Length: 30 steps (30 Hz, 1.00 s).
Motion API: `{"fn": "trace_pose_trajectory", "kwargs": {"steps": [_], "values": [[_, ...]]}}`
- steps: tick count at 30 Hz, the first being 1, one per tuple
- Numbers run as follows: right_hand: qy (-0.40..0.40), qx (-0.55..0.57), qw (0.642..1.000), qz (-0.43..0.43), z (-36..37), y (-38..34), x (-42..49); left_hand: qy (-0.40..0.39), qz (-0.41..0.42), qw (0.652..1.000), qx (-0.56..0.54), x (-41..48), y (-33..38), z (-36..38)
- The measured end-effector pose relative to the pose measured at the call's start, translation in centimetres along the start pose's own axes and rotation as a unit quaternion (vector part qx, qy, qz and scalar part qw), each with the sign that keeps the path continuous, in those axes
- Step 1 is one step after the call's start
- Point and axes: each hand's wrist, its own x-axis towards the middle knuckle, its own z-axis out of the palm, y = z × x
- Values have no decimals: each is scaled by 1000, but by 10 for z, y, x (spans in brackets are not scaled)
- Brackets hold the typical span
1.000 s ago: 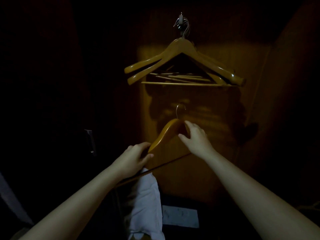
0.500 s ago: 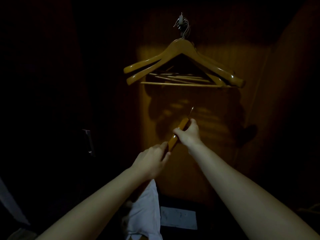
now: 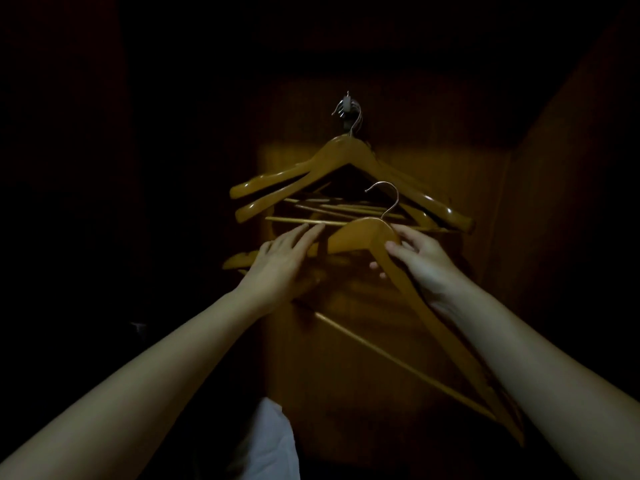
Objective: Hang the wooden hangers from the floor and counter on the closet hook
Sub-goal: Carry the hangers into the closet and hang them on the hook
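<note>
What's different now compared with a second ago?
The held hanger has risen and turned flat-on, and now overlaps the hung hangers. The left hand has loosened from gripping its arm to resting straight fingers there. The right hand still grips near the neck. The hung hangers stay on the closet hook.

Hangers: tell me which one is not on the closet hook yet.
The lowest hanger, gripped by the right hand: its metal hook is free in the air, while the others hang bunched from the closet hook.
</note>
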Motion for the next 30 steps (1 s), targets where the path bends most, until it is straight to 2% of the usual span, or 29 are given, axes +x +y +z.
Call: {"fn": "trace_pose_trajectory", "kwargs": {"steps": [4,8,14,18,24,26,30], "values": [[25,-15,998,-51,-13,-29,30,90,84,991,52,44,-4,-18],[58,-79,990,-103,-20,-65,66,164,145,973,73,93,-13,-38],[115,-191,964,-144,-17,-99,127,183,138,971,70,156,-32,-52],[145,-281,936,-156,-7,-109,166,156,98,982,46,176,-45,-54],[140,-298,935,-130,3,-112,184,119,51,991,22,178,-48,-54],[146,-303,933,-126,35,-114,207,111,54,992,0,186,-86,-53],[157,-302,932,-126,34,-99,206,123,52,991,-9,176,-85,-35]]}}
